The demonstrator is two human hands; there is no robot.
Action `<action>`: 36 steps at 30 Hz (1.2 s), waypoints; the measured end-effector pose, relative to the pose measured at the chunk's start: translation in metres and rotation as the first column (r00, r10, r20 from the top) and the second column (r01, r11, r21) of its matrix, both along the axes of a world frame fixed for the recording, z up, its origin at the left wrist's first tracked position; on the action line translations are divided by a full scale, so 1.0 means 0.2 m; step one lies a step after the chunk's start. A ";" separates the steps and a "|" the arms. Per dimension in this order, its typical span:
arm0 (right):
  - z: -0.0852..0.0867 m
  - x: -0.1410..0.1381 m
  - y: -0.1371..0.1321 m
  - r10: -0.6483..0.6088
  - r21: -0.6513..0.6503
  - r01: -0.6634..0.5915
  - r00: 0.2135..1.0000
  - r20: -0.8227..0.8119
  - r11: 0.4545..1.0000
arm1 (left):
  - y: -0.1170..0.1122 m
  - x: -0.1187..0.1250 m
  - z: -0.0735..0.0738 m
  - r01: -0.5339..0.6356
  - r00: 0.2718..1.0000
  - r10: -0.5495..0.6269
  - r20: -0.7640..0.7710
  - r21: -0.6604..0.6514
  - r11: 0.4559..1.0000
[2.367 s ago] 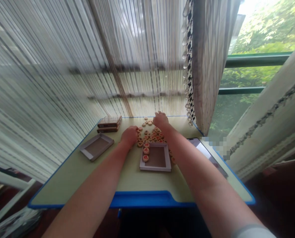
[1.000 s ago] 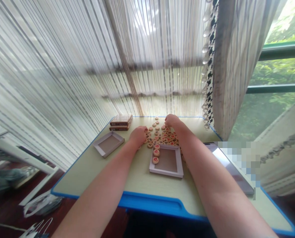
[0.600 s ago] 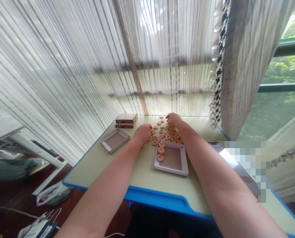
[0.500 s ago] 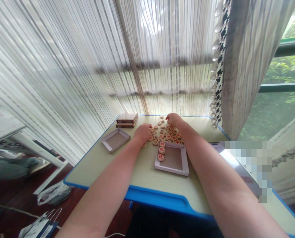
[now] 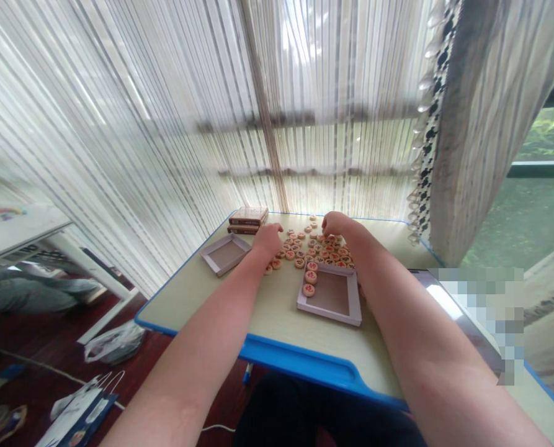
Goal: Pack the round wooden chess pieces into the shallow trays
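Many round wooden Chinese chess pieces (image 5: 333, 256) lie in a loose heap on the table, marked with red or dark characters. My left hand (image 5: 268, 239) is over the heap's left edge, index finger stretched out; its other fingers are mostly hidden. At the far side of the heap, my right hand (image 5: 335, 223) has its fingers curled down among the pieces, and what lies between the fingertips cannot be made out. A shallow open box (image 5: 329, 317) stands nearer to me. Inside it, three red-marked pieces (image 5: 311, 277) form a column along the left wall.
A second shallow tray (image 5: 218, 272) lies at the left, with stacked brown boxes (image 5: 247, 217) behind it. Under my right forearm is a flat, shiny device (image 5: 448, 310). A blue rim (image 5: 299, 360) edges the table; bags (image 5: 116, 341) lie on the floor.
My view has turned slightly left. My right hand has come a little nearer, its fingers now pointing down into the heap. My left hand has shifted slightly away and left.
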State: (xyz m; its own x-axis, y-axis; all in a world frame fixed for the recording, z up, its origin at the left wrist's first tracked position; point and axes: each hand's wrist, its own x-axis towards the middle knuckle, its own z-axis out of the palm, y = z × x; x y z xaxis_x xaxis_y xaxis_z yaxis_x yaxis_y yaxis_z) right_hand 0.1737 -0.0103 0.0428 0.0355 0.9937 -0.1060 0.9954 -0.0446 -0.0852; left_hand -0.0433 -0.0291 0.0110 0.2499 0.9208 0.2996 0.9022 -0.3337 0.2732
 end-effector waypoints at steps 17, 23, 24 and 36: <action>0.02 -0.10 -0.07 0.113 -0.080 -0.127 0.980 -0.161 0.989 | -0.01 -0.02 0.01 -0.010 1.000 0.010 -0.007 0.023 1.000; -0.01 -0.09 -0.04 0.167 0.046 -0.161 0.974 -0.154 0.986 | -0.01 -0.02 0.02 -0.019 0.999 0.020 -0.029 0.036 0.999; 0.00 -0.09 -0.04 0.183 0.052 -0.177 0.973 -0.142 0.983 | -0.01 -0.02 0.02 -0.021 0.999 0.022 -0.032 0.042 0.999; -0.05 -0.05 -0.02 0.099 0.107 -0.095 0.995 -0.029 0.990 | -0.02 -0.02 0.02 -0.021 1.000 0.022 -0.020 0.027 0.999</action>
State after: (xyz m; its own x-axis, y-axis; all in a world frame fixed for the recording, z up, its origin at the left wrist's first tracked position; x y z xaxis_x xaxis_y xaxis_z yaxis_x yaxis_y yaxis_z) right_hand 0.1646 -0.0134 0.0326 -0.0637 0.9980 -0.0001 0.9910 0.0633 -0.1181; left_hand -0.0467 -0.0333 0.0150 0.2362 0.9177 0.3195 0.9146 -0.3210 0.2458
